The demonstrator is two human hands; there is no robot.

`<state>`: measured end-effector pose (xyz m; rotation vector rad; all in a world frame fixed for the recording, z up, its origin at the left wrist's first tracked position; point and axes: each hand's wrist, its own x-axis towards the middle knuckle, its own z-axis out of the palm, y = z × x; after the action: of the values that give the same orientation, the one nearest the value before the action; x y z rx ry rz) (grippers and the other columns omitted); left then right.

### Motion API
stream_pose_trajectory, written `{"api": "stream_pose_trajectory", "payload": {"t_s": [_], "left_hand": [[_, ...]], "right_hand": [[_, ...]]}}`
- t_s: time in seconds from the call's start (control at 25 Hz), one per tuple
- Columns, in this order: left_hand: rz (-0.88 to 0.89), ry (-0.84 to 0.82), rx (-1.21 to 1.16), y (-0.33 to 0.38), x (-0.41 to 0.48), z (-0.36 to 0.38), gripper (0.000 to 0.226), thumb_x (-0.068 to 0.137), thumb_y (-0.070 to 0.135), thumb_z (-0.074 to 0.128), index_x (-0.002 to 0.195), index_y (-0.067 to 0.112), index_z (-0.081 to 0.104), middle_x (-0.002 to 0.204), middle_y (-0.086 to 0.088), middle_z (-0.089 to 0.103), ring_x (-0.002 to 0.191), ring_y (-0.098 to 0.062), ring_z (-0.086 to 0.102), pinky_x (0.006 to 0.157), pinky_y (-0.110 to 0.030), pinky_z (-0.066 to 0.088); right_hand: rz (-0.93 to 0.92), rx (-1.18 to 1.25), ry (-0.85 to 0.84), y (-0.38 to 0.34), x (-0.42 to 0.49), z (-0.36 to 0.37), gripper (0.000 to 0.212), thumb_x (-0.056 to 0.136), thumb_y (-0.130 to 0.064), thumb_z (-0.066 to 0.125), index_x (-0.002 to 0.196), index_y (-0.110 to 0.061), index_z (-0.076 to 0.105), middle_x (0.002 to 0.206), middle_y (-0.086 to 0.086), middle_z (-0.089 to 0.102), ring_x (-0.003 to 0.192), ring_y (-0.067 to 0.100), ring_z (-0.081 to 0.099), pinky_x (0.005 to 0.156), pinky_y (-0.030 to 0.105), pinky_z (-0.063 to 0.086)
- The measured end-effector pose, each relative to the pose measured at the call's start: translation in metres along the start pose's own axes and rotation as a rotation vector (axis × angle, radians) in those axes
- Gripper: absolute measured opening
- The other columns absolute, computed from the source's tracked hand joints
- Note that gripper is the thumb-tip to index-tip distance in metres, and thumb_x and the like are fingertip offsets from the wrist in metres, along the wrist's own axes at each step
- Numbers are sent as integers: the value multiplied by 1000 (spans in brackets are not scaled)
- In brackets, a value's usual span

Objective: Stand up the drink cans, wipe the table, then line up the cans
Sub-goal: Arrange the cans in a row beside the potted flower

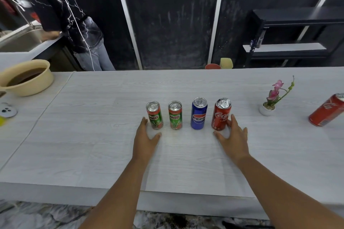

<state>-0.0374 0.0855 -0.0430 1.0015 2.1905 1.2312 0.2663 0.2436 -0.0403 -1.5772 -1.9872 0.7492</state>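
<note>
Cans (187, 114) stand in a row on the table (93, 135), flanked by spread, empty hands (189, 140).

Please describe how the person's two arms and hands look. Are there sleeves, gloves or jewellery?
Both arms are bare from the bottom of the picture onward: no sleeve shows. The left hand and the right hand wear no gloves. No ring, watch or bracelet is visible.

A beige basin (28, 78) of brown liquid sits at the counter's (93, 135) far left corner. A small potted pink flower (273, 98) stands toward its right edge. Beyond, a person (61, 15) leans over a sink (22, 41); dark shelving (290, 39) stands right.
</note>
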Motion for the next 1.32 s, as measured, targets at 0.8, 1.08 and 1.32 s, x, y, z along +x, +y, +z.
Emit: {"api": "stream_pose_trajectory", "payload": {"t_s": [0.8, 1.08, 1.32], "left_hand": [[586, -368, 570, 65, -106, 156, 63, 105, 71, 25, 162, 47, 33, 178, 22, 15, 165, -1, -2, 128, -22, -19], [621, -447, 499, 69, -98, 165, 62, 103, 66, 47, 160, 43, 41, 177, 19, 19, 166, -7, 7, 126, -21, -16], [640, -471, 617, 78, -92, 163, 51, 81, 56, 74, 123, 27, 79, 139, -1, 74, 128, -32, 72, 119, -23, 15]], "right_hand": [[102, -248, 195, 94, -80, -100, 32, 89, -29, 82, 120, -25, 77, 127, -4, 74, 123, 27, 64, 97, 48, 53], [415, 235, 340, 162, 6, -182, 76, 94, -30, 80, 159, -20, 41, 161, 4, 46, 148, 24, 45, 120, 43, 40], [468, 333, 406, 185, 66, -197, 102, 82, -45, 89, 163, -21, 32, 163, 2, 46, 149, 24, 45, 121, 44, 39]]}}
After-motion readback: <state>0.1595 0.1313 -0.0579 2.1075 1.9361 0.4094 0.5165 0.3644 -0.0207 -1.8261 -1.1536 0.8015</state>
